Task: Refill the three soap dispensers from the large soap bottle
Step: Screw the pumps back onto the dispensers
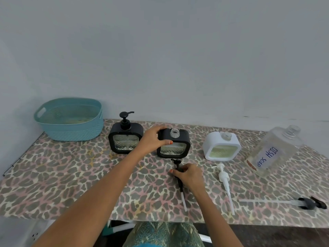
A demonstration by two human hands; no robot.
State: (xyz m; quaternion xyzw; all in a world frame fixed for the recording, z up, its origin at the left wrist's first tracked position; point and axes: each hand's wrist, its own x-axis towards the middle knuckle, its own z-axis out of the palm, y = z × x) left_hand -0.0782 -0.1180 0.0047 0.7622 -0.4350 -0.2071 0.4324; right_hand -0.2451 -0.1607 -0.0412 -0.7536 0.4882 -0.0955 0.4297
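Near the centre of the frame my left hand curls over the upper-left corner of the middle black dispenser — its neck uncapped — while just below it my right hand pinches the black pump lying on the leopard-print cloth. Left of them stands a second black dispenser with its pump on. To the right stand the open white dispenser, its white pump lying in front, and the large soap bottle — uncapped, with a dark-headed pump lying at lower right — and a teal basket sits at far left.
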